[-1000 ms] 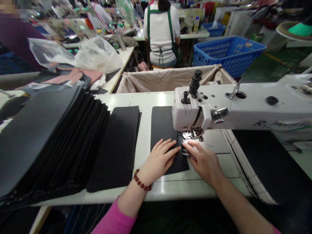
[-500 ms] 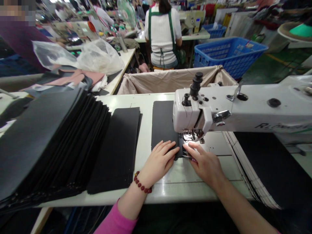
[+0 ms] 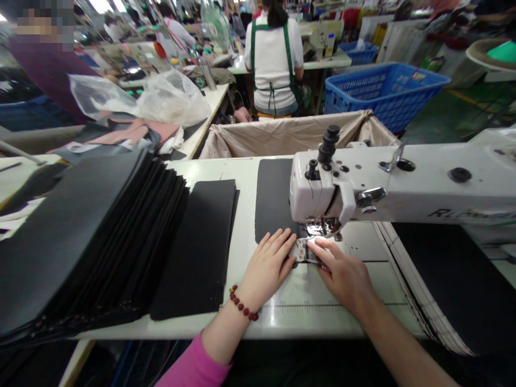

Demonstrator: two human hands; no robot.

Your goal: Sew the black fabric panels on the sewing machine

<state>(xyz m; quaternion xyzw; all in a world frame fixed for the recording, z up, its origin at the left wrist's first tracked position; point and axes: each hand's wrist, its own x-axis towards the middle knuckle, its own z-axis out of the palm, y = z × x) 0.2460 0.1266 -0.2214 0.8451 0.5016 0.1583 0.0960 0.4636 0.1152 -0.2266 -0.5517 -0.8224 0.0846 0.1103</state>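
Observation:
My left hand point(image 3: 271, 263), a beaded bracelet at its wrist, lies flat with fingers out on the near edge of a black sheet panel point(image 3: 273, 201). This panel runs under the head of a white sewing machine point(image 3: 312, 188), which hides part of it. My right hand point(image 3: 346, 277) rests on the machine bed just right of the presser foot point(image 3: 318, 228), index finger stretched towards the metal plate point(image 3: 304, 251) before the needle. Small thread snips point(image 3: 324, 267) are tucked in its curled fingers, mostly hidden; only a purple bit shows.
Left of my hands stand a tall stack of black panels point(image 3: 80, 215) and a lower pile point(image 3: 197, 242). Stitched black panels with pale edges point(image 3: 443, 269) lie at right. Behind the table are a cloth-lined bin point(image 3: 278, 131), a blue basket point(image 3: 382, 88) and a seated person point(image 3: 274, 64).
The panel has moved away from me under the machine, uncovering the metal plate near the needle. My left hand has followed slightly; the right stays beside the foot. The whole view has shifted a little.

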